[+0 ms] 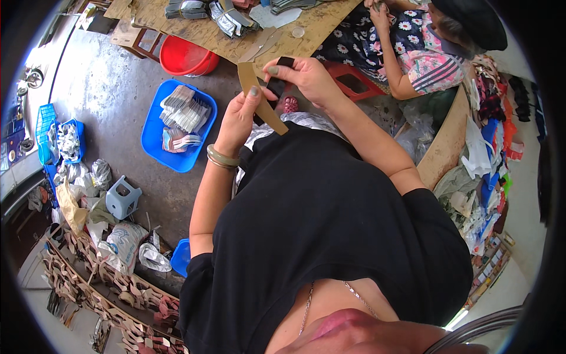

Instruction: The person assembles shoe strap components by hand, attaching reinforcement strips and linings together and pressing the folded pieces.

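My left hand [237, 121] is closed on a long, slightly curved tan strip [247, 78], thumb on top of it. The strip runs slantwise past the fingers, its lower end near my lap. Just to the right, my right hand [309, 81] pinches a small black piece [286, 61] between thumb and fingers, close beside the strip. Whether the black piece touches the strip I cannot tell. A second dark bit shows below, between the two hands, partly hidden by fingers. Behind the hands, pale curved cut pieces [268, 42] lie at the wooden table's edge.
The wooden table [318, 32] carries bundled grey pieces [233, 22]. Left stand a red basin [186, 57] and a blue tub [154, 138] with stacked pieces. Farther left are a grey-blue stool [123, 197] and bags [127, 239]. A co-worker [407, 59] sits at right, near a red stool [354, 82].
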`<state>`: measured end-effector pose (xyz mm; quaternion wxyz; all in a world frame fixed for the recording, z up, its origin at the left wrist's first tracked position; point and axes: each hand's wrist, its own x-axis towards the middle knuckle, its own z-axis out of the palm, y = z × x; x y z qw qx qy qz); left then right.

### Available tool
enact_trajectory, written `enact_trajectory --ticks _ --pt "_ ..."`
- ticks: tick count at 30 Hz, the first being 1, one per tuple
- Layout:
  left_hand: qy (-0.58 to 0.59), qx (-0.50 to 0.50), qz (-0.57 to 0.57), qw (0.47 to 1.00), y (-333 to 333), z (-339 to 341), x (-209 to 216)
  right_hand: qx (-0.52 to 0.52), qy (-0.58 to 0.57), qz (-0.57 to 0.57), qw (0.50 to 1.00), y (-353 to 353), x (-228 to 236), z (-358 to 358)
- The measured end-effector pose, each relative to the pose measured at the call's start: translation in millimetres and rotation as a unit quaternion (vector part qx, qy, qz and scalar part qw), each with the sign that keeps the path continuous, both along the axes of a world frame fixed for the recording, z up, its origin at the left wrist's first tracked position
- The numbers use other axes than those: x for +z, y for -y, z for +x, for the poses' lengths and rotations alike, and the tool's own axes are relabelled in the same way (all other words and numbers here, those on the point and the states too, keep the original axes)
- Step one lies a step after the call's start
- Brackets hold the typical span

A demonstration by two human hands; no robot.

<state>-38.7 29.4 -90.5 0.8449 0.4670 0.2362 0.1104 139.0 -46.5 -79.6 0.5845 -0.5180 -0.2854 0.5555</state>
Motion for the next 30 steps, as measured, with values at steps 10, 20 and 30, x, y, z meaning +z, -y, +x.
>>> enact_trajectory --ticks 10,20,30 --pt "0.003 0.020 -0.034 0.999 -6.5 -9.4 -2.8 -0.012 -0.086 -0.020 0.996 2.8 -9.3 16.6" --pt "-0.027 -0.027 -0.076 0.996 5.8 18.9 -12.7 0.082 -0.135 0.002 0.987 0.0 -20.3 6.5" --pt "-0.077 0.103 0.245 0.961 11.1 40.4 -29.9 -0.013 -0.043 -0.014 0.999 -7.7 -22.3 20.5"
